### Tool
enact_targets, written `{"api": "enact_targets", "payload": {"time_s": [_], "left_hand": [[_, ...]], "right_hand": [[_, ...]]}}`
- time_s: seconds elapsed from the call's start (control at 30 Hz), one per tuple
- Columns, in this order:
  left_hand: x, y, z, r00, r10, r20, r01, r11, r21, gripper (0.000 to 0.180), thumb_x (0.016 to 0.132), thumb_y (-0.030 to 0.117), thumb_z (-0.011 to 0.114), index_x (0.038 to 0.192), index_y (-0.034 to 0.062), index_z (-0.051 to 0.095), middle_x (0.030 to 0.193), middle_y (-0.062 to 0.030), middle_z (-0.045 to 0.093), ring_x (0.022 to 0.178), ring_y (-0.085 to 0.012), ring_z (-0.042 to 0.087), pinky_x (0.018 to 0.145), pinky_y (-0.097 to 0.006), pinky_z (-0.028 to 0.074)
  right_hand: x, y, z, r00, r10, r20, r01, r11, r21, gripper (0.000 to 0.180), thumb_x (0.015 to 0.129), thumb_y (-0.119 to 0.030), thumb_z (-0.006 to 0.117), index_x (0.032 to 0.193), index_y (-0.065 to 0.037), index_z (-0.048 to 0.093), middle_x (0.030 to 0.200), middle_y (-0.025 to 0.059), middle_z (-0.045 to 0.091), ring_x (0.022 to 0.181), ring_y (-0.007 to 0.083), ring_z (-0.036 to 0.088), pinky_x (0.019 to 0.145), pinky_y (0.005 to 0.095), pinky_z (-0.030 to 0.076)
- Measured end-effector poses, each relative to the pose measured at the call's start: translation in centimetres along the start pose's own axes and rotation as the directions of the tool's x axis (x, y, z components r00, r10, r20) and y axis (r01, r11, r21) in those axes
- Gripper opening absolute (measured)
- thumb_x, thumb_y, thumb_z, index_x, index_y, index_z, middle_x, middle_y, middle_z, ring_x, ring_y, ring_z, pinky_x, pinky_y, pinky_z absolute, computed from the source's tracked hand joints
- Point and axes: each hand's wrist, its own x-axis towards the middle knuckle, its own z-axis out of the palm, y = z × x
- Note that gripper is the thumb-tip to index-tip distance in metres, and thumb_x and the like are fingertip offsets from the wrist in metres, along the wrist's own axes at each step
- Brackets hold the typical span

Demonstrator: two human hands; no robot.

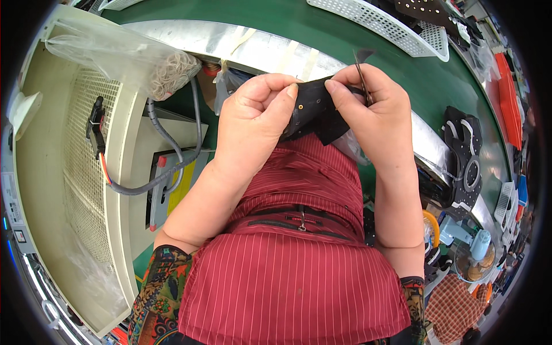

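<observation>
Stretched between my two hands is a black shoe-upper-like piece [314,110] with small eyelets, one of them brass-coloured. My left hand [252,118] pinches its left upper edge between thumb and bent fingers. My right hand [379,112] grips the right upper edge, thumb on top. A slim dark metal tool [362,77], perhaps small scissors, is also tucked in the right hand's fingers and points upward; its exact kind is unclear. The piece hangs above my red striped apron [299,276], and its lower part folds away.
A green work surface [276,14] with a metal edge [190,31] curves ahead. White perforated baskets [391,26] stand at the far right. Black pieces with white trim [463,155] lie on the right. To my left are a cream machine housing [123,230], a grey cable [144,187] and a bag of bands [172,75].
</observation>
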Motion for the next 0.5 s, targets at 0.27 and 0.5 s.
{"api": "enact_targets", "payload": {"time_s": [0.27, 0.5], "left_hand": [[-0.1, 0.4, -0.6, 0.994, 0.078, 0.07, -0.082, 0.996, 0.045, 0.016, 0.091, 0.008, 0.058, 0.103, -0.001, 0.061, 0.088, -0.0003, 0.064, 0.078, -0.003, 0.056, 0.069, -0.018, 0.047], [0.3, 0.2, -2.5, 0.977, -0.082, 0.198, 0.101, 0.991, -0.086, 0.022, 0.09, 0.008, 0.059, 0.11, -0.002, 0.057, 0.094, -0.0036, 0.064, 0.084, -0.0062, 0.057, 0.073, -0.021, 0.046]], "right_hand": [[0.2, -0.3, -0.5, 0.991, -0.091, 0.101, 0.098, 0.993, -0.069, 0.013, 0.081, -0.011, 0.064, 0.086, 0.001, 0.06, 0.065, 0.0063, 0.055, 0.059, 0.0128, 0.049, 0.055, 0.0275, 0.04], [0.1, 0.0, -0.2, 0.968, -0.09, 0.233, 0.138, 0.97, -0.199, 0.014, 0.08, -0.012, 0.063, 0.084, 0.001, 0.059, 0.072, 0.0114, 0.058, 0.066, 0.0237, 0.055, 0.06, 0.0324, 0.043]]}}
